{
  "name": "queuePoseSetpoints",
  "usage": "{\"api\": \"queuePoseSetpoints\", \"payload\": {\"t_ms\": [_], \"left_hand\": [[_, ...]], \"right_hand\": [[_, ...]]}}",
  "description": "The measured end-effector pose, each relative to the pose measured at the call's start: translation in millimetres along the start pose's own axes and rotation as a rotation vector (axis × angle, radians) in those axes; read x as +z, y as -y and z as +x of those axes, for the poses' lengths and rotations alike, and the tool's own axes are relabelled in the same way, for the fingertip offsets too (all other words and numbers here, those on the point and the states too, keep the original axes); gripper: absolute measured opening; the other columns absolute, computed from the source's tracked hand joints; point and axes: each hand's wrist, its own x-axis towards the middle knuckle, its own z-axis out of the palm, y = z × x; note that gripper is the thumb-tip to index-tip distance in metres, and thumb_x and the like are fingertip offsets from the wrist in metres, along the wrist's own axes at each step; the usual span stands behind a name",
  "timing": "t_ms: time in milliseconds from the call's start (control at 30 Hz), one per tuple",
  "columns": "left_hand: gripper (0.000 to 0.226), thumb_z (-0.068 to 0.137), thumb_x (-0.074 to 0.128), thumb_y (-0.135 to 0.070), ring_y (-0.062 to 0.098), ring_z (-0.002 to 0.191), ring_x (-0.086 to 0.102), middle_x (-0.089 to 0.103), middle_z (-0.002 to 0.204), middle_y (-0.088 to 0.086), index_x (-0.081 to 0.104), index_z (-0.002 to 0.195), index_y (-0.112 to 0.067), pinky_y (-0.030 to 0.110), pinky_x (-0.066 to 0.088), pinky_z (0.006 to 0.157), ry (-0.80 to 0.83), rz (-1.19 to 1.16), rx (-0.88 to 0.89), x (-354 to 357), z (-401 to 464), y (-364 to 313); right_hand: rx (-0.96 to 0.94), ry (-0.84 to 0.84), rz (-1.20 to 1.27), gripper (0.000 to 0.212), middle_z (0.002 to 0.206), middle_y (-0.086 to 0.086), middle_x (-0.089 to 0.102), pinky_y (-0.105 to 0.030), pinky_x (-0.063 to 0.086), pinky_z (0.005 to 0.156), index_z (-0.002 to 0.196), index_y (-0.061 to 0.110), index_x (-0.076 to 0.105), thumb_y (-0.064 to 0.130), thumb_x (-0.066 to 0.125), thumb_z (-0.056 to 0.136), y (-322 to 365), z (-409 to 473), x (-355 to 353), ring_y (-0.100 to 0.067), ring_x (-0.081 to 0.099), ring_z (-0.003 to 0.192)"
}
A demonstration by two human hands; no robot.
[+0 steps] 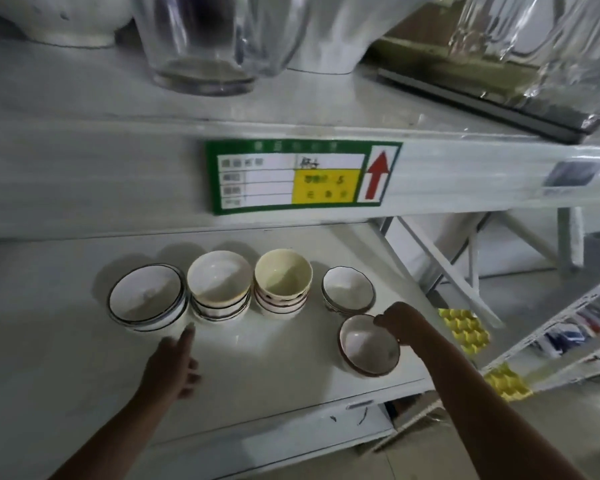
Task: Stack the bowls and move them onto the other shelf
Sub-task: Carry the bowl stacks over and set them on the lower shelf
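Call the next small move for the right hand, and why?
Probably lift the brown-rimmed white bowl and nest it into the small dark-rimmed white bowl stack just behind. The right hand already pinches its rim, it sits alone, and the left hand holds nothing.

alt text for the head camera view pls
A person's right hand grips the rim of a brown-rimmed bowl on a white shelf; the left hand reaches toward four bowl stacks behind it.

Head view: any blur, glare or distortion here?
Head view: glass jar on the top shelf is smeared and soft; shelf label text blurred past reading; shelf edges bow from the wide lens; bright glare patch between left hand and the bowl in the right hand.
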Motion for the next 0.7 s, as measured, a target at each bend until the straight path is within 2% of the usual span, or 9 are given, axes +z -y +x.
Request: {"api": "queuePoseSetpoints", "payload": {"t_ms": [67, 167, 233, 300, 400, 500, 567, 633, 700], "left_hand": [[0.041, 0.097, 0.048, -0.047, 0.028, 0.056, 0.062, 0.060, 0.075, 0.017, 0.050, 0.095, -0.007, 0.029, 0.048, 0.050, 0.070, 0.032, -0.012, 34.0, -11.2, -6.4], [0.033, 0.097, 0.051, -0.042, 0.025, 0.052, 0.061, 0.060, 0.072, 0.013, 0.053, 0.093, -0.009, 0.025, 0.047, 0.047, 0.285, 0.089, -0.066, 90.1, -31.8, -14.2], [0.028, 0.097, 0.051, -0.041, 0.022, 0.054, 0.059, 0.061, 0.076, 0.011, 0.052, 0.093, -0.013, 0.026, 0.046, 0.051, 0.396, 0.164, -0.038, 128.0, -43.7, -19.9], [0.026, 0.096, 0.051, -0.045, 0.020, 0.059, 0.058, 0.062, 0.083, 0.010, 0.052, 0.096, -0.019, 0.027, 0.048, 0.055, 0.491, 0.215, -0.042, 160.7, -54.5, -28.6], [0.032, 0.092, 0.053, -0.052, 0.021, 0.062, 0.061, 0.061, 0.088, 0.008, 0.050, 0.105, -0.023, 0.029, 0.053, 0.058, 0.598, 0.275, -0.108, 197.0, -68.1, -37.5], [0.045, 0.087, 0.057, -0.052, 0.023, 0.061, 0.066, 0.061, 0.091, 0.011, 0.045, 0.115, -0.019, 0.032, 0.057, 0.054, 0.567, 0.309, -0.086, 218.5, -76.2, -40.5], [0.043, 0.086, 0.058, -0.045, 0.025, 0.055, 0.065, 0.061, 0.090, 0.013, 0.043, 0.116, -0.018, 0.037, 0.060, 0.056, 0.526, 0.300, -0.111, 225.0, -78.1, -41.2], [0.041, 0.086, 0.057, -0.030, 0.026, 0.048, 0.064, 0.061, 0.088, 0.015, 0.044, 0.121, -0.014, 0.044, 0.062, 0.061, 0.498, 0.252, -0.184, 227.9, -78.5, -39.9], [0.039, 0.087, 0.055, -0.023, 0.027, 0.048, 0.066, 0.065, 0.094, 0.018, 0.043, 0.124, -0.013, 0.047, 0.062, 0.065, 0.482, 0.204, -0.195, 230.5, -80.0, -37.7]], "right_hand": [[-0.008, 0.074, 0.107, 0.022, 0.097, -0.012, 0.063, -0.031, 0.050, 0.078, 0.091, 0.013, 0.061, 0.034, 0.059, 0.096, -11.6, 8.0, 4.2, -0.025, 0.060, 0.086], [-0.049, 0.081, 0.291, 0.033, 0.081, -0.005, 0.059, -0.031, 0.047, 0.069, 0.076, 0.018, 0.055, 0.042, 0.053, 0.098, -13.6, 15.6, 7.3, -0.022, 0.056, 0.074], [-0.102, 0.048, 0.381, 0.047, 0.062, -0.002, 0.050, -0.029, 0.038, 0.057, 0.060, 0.018, 0.049, 0.043, 0.053, 0.099, -10.1, 20.4, 8.1, -0.017, 0.048, 0.057], [-0.137, 0.044, 0.391, 0.053, 0.055, -0.001, 0.044, -0.027, 0.032, 0.054, 0.052, 0.019, 0.045, 0.038, 0.054, 0.100, -7.0, 26.2, 10.0, -0.013, 0.042, 0.053], [-0.105, 0.102, 0.470, 0.038, 0.065, -0.005, 0.052, -0.029, 0.037, 0.066, 0.065, 0.014, 0.059, 0.030, 0.056, 0.099, -5.1, 38.6, 15.3, -0.019, 0.048, 0.062], [-0.089, 0.132, 0.425, 0.028, 0.082, -0.011, 0.060, -0.030, 0.041, 0.068, 0.088, 0.007, 0.062, 0.031, 0.053, 0.097, 1.4, 51.5, 15.0, -0.026, 0.055, 0.081], [-0.076, 0.147, 0.441, 0.029, 0.088, -0.016, 0.064, -0.030, 0.043, 0.070, 0.099, 0.001, 0.067, 0.027, 0.057, 0.094, 4.7, 59.0, 14.8, -0.027, 0.059, 0.085], [-0.073, 0.138, 0.432, 0.028, 0.086, -0.017, 0.065, -0.029, 0.044, 0.067, 0.100, -0.004, 0.068, 0.020, 0.057, 0.090, 3.7, 65.7, 15.9, -0.029, 0.061, 0.082], [-0.077, 0.106, 0.414, 0.023, 0.078, -0.015, 0.063, -0.028, 0.043, 0.063, 0.091, -0.004, 0.067, 0.016, 0.055, 0.089, 2.0, 69.3, 16.8, -0.029, 0.060, 0.077]]}}
